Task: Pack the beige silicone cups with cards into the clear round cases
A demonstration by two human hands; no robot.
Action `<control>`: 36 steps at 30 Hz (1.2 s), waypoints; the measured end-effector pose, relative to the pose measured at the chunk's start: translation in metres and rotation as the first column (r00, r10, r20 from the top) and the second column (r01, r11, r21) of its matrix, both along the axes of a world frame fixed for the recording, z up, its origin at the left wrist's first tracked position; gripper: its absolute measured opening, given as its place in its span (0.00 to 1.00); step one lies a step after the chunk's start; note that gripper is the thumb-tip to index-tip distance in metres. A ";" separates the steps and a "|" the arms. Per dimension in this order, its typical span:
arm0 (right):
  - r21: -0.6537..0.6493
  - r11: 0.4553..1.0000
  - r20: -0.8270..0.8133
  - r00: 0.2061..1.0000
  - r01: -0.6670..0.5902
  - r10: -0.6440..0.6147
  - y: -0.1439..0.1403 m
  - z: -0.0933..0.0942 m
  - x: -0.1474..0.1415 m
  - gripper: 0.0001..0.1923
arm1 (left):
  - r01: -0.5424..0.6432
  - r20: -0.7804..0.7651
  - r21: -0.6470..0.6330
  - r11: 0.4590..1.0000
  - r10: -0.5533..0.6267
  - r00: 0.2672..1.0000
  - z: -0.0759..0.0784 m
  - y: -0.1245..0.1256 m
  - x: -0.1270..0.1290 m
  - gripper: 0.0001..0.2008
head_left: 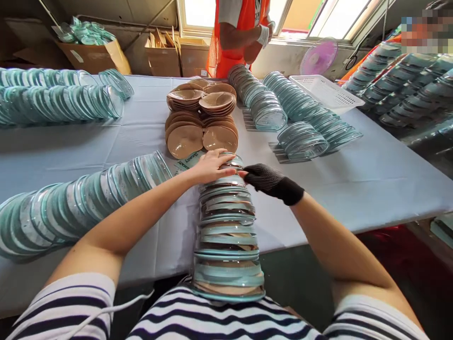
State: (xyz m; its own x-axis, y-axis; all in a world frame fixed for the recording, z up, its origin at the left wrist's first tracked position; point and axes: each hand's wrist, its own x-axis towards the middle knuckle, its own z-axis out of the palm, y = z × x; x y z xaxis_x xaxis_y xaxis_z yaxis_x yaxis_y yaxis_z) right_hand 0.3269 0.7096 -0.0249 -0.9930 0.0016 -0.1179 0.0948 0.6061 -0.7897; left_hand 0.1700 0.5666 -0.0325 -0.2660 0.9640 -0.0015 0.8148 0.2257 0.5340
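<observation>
A long row of round clear plastic cases [226, 231] with pale green rims and brown inserts runs from my striped shirt out over the table. At its far end, my bare left hand [214, 167] grips a case [231, 161] between thumb and fingers. My right hand [264, 180], in a black ribbed glove with bare fingertips, pinches the right edge there. Its fingertips are partly hidden. Just beyond stand stacks of brown glossy cup-shaped pads [186, 140]. A pale green printed card [190, 161] lies beside my left hand.
More rows of clear cases lie at left [81, 203], far left [60, 104] and right [311, 113] on the white-covered table [371, 179]. A white basket [325, 92] sits at the back right. Behind the table are a person in an orange vest [226, 52] and cardboard boxes [94, 56].
</observation>
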 end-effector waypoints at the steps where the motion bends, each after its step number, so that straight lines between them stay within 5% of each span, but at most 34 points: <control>1: -0.039 0.995 0.094 0.992 0.089 -0.085 0.009 -0.010 0.015 0.19 | -0.023 -0.026 0.014 1.000 0.023 0.999 -0.003 -0.006 0.006 0.31; 3: -0.183 0.950 0.385 0.908 0.253 -0.168 0.023 -0.034 0.045 0.19 | -0.052 -0.061 0.012 0.999 0.053 0.997 -0.007 -0.012 0.014 0.38; 5: -0.371 0.869 0.601 0.798 0.329 -0.045 0.028 -0.059 0.070 0.21 | -0.048 -0.072 -0.011 0.999 0.047 0.996 -0.008 -0.013 0.018 0.42; 9: -0.559 0.768 0.637 0.755 0.312 0.156 0.022 -0.087 0.084 0.23 | -0.019 -0.089 -0.036 0.999 0.015 0.996 -0.005 -0.010 0.015 0.42; 14: -0.516 0.771 0.630 0.776 0.372 0.047 0.018 -0.070 0.084 0.20 | -0.016 -0.106 -0.064 0.998 0.009 0.994 -0.004 -0.010 0.012 0.42; 19: -0.556 0.718 0.483 0.866 0.419 -0.131 0.009 -0.052 0.093 0.21 | 0.010 -0.101 -0.093 0.996 -0.019 0.995 -0.004 -0.009 0.007 0.43; 22: -0.490 0.768 0.471 0.866 0.413 -0.165 0.009 -0.049 0.091 0.20 | 0.012 -0.098 -0.099 0.995 -0.022 0.995 -0.004 -0.007 0.008 0.43; 26: -0.392 0.880 0.503 0.864 0.267 -0.039 0.015 -0.045 0.090 0.17 | 0.005 -0.134 -0.091 0.996 -0.017 0.991 -0.002 -0.007 0.013 0.43; 32: -0.448 0.825 0.431 0.892 0.345 -0.139 0.000 -0.011 0.094 0.18 | 0.026 -0.091 -0.111 0.994 -0.036 0.995 0.001 -0.014 0.013 0.44; 36: -0.186 0.970 0.308 0.946 0.158 -0.095 -0.026 0.016 0.059 0.16 | 0.017 -0.126 -0.114 0.993 -0.031 0.992 0.004 -0.007 0.020 0.43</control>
